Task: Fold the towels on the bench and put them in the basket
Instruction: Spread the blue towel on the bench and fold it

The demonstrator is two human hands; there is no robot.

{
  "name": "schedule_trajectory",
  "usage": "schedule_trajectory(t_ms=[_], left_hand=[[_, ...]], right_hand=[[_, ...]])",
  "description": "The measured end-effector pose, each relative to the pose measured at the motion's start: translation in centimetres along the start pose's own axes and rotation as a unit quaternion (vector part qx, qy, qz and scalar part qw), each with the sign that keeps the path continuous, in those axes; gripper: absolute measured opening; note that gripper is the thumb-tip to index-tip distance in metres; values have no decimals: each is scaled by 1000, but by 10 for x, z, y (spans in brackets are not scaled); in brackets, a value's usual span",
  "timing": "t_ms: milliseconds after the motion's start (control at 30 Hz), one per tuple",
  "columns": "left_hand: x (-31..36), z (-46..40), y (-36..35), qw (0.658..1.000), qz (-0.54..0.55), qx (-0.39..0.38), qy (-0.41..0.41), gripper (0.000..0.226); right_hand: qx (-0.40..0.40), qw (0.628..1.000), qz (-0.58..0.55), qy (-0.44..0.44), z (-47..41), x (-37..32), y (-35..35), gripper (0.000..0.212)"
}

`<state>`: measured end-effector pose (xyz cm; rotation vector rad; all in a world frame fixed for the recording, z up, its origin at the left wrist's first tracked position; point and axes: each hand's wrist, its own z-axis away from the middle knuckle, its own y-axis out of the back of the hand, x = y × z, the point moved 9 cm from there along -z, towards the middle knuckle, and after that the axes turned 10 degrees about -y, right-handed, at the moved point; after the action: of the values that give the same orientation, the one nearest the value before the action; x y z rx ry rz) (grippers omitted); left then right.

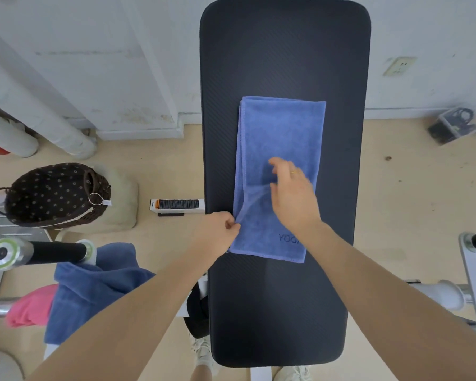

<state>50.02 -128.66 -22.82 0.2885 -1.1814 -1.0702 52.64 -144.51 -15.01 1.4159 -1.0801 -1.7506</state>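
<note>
A black padded tabletop [285, 64] stands on a pale floor before a white wall, and the brown dotted basket [52, 195] waits on the floor at the left, well apart from it. The blue towel [282, 127] lies along the middle of the tabletop, already doubled lengthwise. It looks soft, light and limp (a thin cloth with a stitched hem), so I judge it will sag and wrinkle if it is lifted by one point; the corners and the hem are the best places to hold. The left hand [217, 233] pinches the near left edge of the towel between thumb and fingers. The right hand [293, 193] hovers over the cloth with its fingers relaxed and spread, palm down, and holds nothing. More towels, dark blue [94, 284] and pink [30, 306], hang at the lower left.
</note>
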Motion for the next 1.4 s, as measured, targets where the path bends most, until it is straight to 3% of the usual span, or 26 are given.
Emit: schedule_trajectory(t_ms=[100, 233, 433, 533, 633, 767, 967, 1100, 1267, 1400], left_hand=[[17, -8, 14, 996, 70, 61, 7, 12], [45, -26, 30, 977, 193, 91, 32, 26], [54, -40, 42, 892, 407, 148, 131, 18], [73, -53, 56, 922, 350, 157, 57, 24], [91, -65, 72, 955, 238, 178, -13, 40], [92, -69, 97, 959, 149, 239, -26, 15], [75, -68, 100, 970, 87, 227, -25, 13], [83, -76, 104, 963, 144, 228, 2, 13], [96, -102, 120, 945, 177, 273, -2, 41], [105, -111, 132, 932, 194, 305, -28, 22]], right_hand=[[6, 998, 66, -19, -25, 12, 7, 49], [-44, 994, 98, -31, -46, 8, 10, 63], [-118, 988, 77, -62, -68, 9, 18, 75], [-136, 988, 34, -64, -75, 13, 23, 67], [-91, 994, -1, -63, -83, 15, 39, 55], [-22, 999, 39, -21, -90, 12, 51, 52], [-17, 995, 100, 4, -79, 17, 37, 53], [-23, 993, 113, -3, -76, 20, 32, 55], [17, 992, 128, 12, -79, 18, 41, 51], [-6, 994, 106, 3, -78, 26, 38, 63]])
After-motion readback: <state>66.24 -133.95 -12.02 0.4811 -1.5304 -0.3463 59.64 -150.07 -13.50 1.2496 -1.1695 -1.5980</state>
